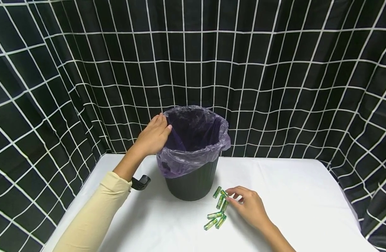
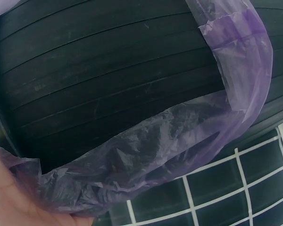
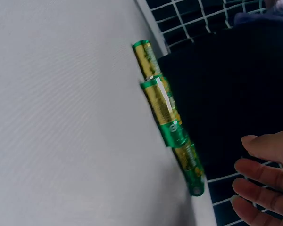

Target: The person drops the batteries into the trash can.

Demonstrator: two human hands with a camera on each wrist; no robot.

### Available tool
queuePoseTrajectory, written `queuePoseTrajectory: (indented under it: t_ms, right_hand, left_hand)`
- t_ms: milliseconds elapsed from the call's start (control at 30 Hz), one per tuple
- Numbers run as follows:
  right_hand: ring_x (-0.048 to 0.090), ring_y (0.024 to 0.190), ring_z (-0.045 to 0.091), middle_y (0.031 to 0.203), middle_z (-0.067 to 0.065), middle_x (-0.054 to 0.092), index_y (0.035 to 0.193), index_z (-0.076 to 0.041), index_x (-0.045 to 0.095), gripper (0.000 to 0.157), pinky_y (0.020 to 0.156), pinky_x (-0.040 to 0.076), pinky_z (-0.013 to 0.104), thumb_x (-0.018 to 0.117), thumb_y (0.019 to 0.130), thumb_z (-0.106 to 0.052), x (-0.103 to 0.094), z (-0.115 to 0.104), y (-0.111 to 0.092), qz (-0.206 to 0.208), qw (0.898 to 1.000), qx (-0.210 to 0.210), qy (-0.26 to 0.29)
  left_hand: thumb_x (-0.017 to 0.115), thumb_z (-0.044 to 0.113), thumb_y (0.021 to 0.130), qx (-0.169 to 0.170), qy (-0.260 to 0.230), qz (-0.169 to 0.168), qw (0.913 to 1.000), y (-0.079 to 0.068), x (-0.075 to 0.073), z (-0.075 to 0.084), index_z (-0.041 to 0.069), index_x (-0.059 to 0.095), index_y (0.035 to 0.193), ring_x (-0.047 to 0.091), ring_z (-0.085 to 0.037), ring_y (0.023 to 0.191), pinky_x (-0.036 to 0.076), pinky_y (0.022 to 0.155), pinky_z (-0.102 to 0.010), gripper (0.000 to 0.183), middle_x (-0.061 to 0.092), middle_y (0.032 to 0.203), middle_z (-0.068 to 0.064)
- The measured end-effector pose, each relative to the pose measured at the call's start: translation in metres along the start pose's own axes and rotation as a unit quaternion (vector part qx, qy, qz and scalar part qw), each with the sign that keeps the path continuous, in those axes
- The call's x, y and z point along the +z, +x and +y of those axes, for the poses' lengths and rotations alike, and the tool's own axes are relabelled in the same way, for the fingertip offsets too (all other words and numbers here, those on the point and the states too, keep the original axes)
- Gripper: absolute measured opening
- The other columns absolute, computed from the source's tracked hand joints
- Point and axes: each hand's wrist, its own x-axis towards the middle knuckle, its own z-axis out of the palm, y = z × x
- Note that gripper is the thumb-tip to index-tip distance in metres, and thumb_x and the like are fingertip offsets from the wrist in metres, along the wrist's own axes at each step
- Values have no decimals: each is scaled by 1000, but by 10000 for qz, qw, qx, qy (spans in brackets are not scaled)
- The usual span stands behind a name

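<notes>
A dark trash can (image 1: 193, 182) stands on the white table with a purple plastic bag (image 1: 183, 161) folded over its rim. My left hand (image 1: 153, 136) rests on the can's left rim, fingers straight along the bag. In the left wrist view, the left palm (image 2: 14, 197) lies against the bag (image 2: 146, 146), with the can's ribbed side (image 2: 108, 84) beyond. Several green and gold batteries (image 1: 215, 215) lie in front of the can, to its right. My right hand (image 1: 251, 208) is beside the upper batteries (image 3: 160, 103), its thumb and fingers apart in the right wrist view.
A black curtain with a white grid (image 1: 274, 87) hangs behind the table and at both sides. White cloth covers the table (image 1: 290, 196). A black band with a small device (image 1: 140, 182) is on the left wrist.
</notes>
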Motion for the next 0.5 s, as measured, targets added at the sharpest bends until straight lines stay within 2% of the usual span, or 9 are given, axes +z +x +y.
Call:
queuePoseTrajectory:
  t_ms: [267, 500]
  right_hand:
    - [61, 69, 1, 89, -2, 75, 96, -10, 79, 21, 59, 53, 21, 87, 77, -6, 5, 12, -7, -22, 9994, 331, -126]
    - [62, 70, 3, 93, 0, 74, 105, -9, 77, 22, 62, 52, 23, 83, 83, -9, 9, 13, -6, -327, 9934, 1085, -151]
  left_hand:
    - [20, 33, 111, -1, -74, 6, 10000, 0, 2, 2, -10, 17, 156, 1, -31, 156, 3, 127, -39, 63, 9, 167, -22]
    - [21, 33, 111, 40, -61, 28, 10000, 0, 2, 2, -11, 18, 156, 2, -31, 156, 3, 127, -40, 63, 10, 167, -23]
